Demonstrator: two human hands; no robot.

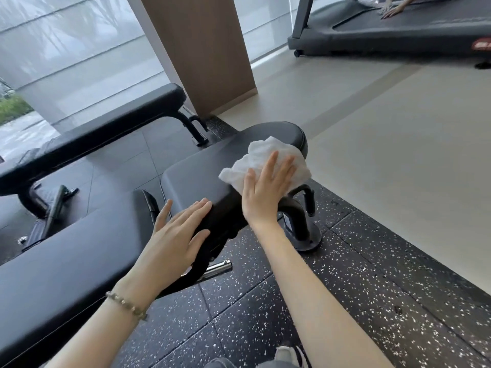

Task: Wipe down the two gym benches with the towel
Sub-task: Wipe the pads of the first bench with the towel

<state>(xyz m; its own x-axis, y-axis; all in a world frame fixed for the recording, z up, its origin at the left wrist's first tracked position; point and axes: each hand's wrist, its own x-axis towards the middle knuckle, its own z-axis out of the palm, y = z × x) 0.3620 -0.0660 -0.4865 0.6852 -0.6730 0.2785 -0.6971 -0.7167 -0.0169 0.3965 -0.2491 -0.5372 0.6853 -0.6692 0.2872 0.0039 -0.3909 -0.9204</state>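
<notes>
Your right hand (268, 187) lies flat, fingers straight, pressing the towel (265, 158) onto the near bench (196, 176) seat. Your left hand (178, 235), also flat, braces the pad's edge. Keep palm pressure even and overlap strokes out to the rim. Count: two benches, the far bench (111, 126) standing apart; one towel.

A gym — padded black benches (87, 139), a treadmill (393, 30), speckled rubber floor tiles (345, 288) beside tall windows (66, 49).

The forearms (316, 301) are bare; a beaded bracelet (126, 305) rings the left wrist.
</notes>
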